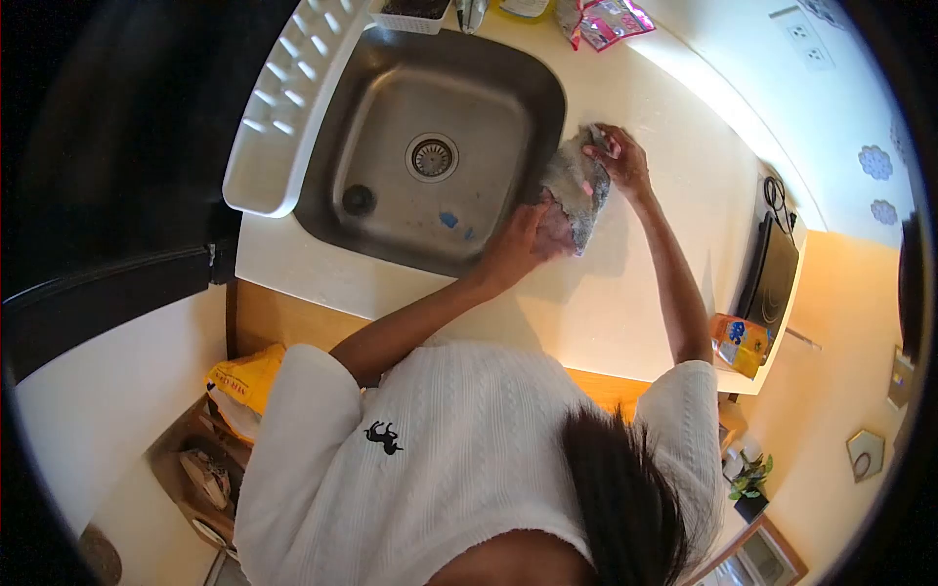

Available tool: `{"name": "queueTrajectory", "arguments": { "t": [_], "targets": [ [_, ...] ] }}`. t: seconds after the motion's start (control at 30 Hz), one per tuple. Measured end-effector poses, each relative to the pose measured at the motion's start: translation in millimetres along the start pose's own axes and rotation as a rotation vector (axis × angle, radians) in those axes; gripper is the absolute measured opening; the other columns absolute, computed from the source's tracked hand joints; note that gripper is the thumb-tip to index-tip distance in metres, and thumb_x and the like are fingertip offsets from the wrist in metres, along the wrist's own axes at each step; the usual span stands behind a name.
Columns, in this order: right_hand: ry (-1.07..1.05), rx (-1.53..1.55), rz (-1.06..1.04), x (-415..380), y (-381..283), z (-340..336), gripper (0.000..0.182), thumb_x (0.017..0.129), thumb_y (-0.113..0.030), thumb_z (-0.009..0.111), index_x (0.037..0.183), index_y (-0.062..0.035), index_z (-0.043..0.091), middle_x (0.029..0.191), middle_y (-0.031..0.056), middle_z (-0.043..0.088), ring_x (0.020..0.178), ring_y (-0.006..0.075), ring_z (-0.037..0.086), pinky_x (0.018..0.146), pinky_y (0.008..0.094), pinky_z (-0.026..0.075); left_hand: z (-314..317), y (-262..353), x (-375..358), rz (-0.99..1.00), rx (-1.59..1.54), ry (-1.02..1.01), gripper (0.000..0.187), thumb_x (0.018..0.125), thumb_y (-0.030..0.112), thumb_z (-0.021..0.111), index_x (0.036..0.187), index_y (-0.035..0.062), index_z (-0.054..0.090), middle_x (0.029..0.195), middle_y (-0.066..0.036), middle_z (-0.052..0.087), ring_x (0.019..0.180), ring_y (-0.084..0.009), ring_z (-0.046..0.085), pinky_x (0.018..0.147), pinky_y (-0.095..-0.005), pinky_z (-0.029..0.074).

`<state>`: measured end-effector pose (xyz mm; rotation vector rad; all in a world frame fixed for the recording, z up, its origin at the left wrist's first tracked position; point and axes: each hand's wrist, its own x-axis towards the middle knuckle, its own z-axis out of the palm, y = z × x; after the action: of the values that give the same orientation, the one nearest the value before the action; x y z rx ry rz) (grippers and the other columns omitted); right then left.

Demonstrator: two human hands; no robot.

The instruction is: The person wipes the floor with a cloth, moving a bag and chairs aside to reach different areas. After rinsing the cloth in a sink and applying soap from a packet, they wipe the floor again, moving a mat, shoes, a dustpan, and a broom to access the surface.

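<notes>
A mottled grey cloth [576, 176] is stretched between my hands over the counter, at the right rim of the steel sink [401, 230]. My left hand [523, 239] grips its lower left part, with the fingers partly hidden by the cloth. At the upper right corner, my right hand [620, 156] pinches the cloth between thumb and fingers. Inside the sink are a round drain strainer [431, 157], a dark round stopper [359, 200] and a small blue piece [447, 219].
A white slotted rack [283, 117] stands along the sink's left side. Pink packaging [611, 21] lies at the back of the counter [650, 283]. To the right are a black hot plate [769, 273] and an orange packet [740, 344]. A yellow bag [244, 381] sits lower left.
</notes>
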<state>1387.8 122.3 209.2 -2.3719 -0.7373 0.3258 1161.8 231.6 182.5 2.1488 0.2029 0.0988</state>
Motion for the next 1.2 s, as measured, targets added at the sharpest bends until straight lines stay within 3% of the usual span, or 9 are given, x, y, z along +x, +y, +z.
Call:
{"name": "queueTrajectory", "arguments": {
  "t": [0.17, 0.27, 0.37, 0.5, 0.6, 0.87, 1.0, 1.07, 1.2],
  "targets": [
    [0.153, 0.474, 0.340, -16.0, -1.5, -6.0, 0.026, 0.074, -0.024, 0.071, 0.087, -0.0034, 0.063, 0.075, 0.0027, 0.059, 0.076, 0.0118, 0.053, 0.068, 0.0255, 0.042, -25.9, -19.2, 23.1, 0.009, -0.276, 0.099, 0.025, 0.084, 0.016, 0.057, 0.105, 0.0042, 0.051, 0.114, -0.013, 0.050, 0.095, -0.0207, 0.056, 0.084, -0.0346, 0.044],
    [0.339, 1.064, 0.382, -19.7, -20.2, 9.0, 0.024, 0.075, -0.019, 0.065, 0.090, -0.0014, 0.061, 0.087, 0.0043, 0.062, 0.083, 0.0147, 0.056, 0.074, 0.0274, 0.042, -36.2, -59.6, 46.7, -0.331, -1.253, 0.122, 0.023, 0.088, 0.022, 0.050, 0.104, 0.0054, 0.053, 0.110, -0.009, 0.055, 0.099, -0.0209, 0.055, 0.086, -0.0347, 0.044],
    [0.272, 1.011, -0.162, -29.0, -72.2, 64.2, 0.030, 0.083, -0.026, 0.053, 0.099, -0.0012, 0.058, 0.103, 0.0094, 0.060, 0.098, 0.0200, 0.054, 0.088, 0.0325, 0.040, -53.1, -66.7, 64.3, -0.196, -1.857, -0.051, 0.027, 0.092, 0.026, 0.041, 0.106, 0.0064, 0.053, 0.109, -0.006, 0.056, 0.102, -0.0194, 0.054, 0.090, -0.0340, 0.042],
    [0.261, 0.806, 0.025, -22.8, -161.6, 125.5, 0.042, 0.092, -0.035, 0.041, 0.122, -0.0061, 0.048, 0.123, 0.0090, 0.049, 0.116, 0.0217, 0.042, 0.097, 0.0352, 0.032, -107.4, -19.8, 69.8, -0.376, -1.693, 0.031, 0.033, 0.089, 0.011, 0.036, 0.119, 0.0052, 0.048, 0.108, -0.008, 0.057, 0.098, -0.0142, 0.054, 0.085, -0.0274, 0.042],
    [0.139, 1.493, 0.638, 26.0, -169.2, 134.5, 0.052, 0.094, -0.039, 0.037, 0.133, -0.0049, 0.033, 0.131, 0.0105, 0.040, 0.120, 0.0237, 0.037, 0.101, 0.0352, 0.028, -107.9, -47.8, 70.2, -0.275, -1.375, 0.216, 0.039, 0.091, 0.018, 0.036, 0.127, 0.0057, 0.044, 0.121, -0.006, 0.050, 0.109, -0.0179, 0.048, 0.093, -0.0297, 0.037],
    [-0.210, 1.630, 0.767, 91.9, -152.2, 198.5, 0.043, 0.086, -0.031, 0.048, 0.116, 0.0010, 0.051, 0.101, 0.0164, 0.060, 0.089, 0.0279, 0.060, 0.069, 0.0425, 0.047, -168.5, -90.5, 93.6, -0.460, -1.014, 0.064, 0.037, 0.088, 0.029, 0.049, 0.120, 0.0117, 0.051, 0.091, 0.001, 0.055, 0.081, -0.0092, 0.053, 0.074, -0.0251, 0.046],
    [0.159, 0.526, 0.242, 105.2, -115.5, 223.2, 0.031, 0.081, -0.022, 0.052, 0.097, 0.0050, 0.058, 0.089, 0.0178, 0.063, 0.084, 0.0262, 0.061, 0.071, 0.0400, 0.047, -202.1, -86.7, 141.2, -0.243, 0.126, 0.360, 0.036, 0.083, 0.029, 0.057, 0.112, 0.0065, 0.054, 0.095, -0.006, 0.060, 0.080, -0.0152, 0.059, 0.069, -0.0305, 0.049],
    [0.181, 0.224, 0.294, 108.3, -144.5, 187.1, 0.029, 0.078, -0.019, 0.054, 0.094, 0.0052, 0.058, 0.089, 0.0192, 0.063, 0.083, 0.0275, 0.061, 0.073, 0.0399, 0.047, -202.1, -114.2, 185.1, -0.085, -0.277, 0.305, 0.037, 0.084, 0.028, 0.058, 0.111, 0.0025, 0.054, 0.102, -0.012, 0.061, 0.087, -0.0203, 0.061, 0.072, -0.0324, 0.050],
    [-0.184, 0.325, 0.103, 132.9, -125.9, 193.3, 0.032, 0.078, -0.023, 0.056, 0.101, -0.0003, 0.057, 0.096, 0.0161, 0.061, 0.090, 0.0287, 0.059, 0.076, 0.0386, 0.046, -211.5, -78.9, 216.6, -0.380, -0.928, -0.107, 0.033, 0.083, 0.026, 0.061, 0.105, 0.0009, 0.057, 0.098, -0.013, 0.064, 0.088, -0.0235, 0.063, 0.072, -0.0315, 0.052]
  ]
}}
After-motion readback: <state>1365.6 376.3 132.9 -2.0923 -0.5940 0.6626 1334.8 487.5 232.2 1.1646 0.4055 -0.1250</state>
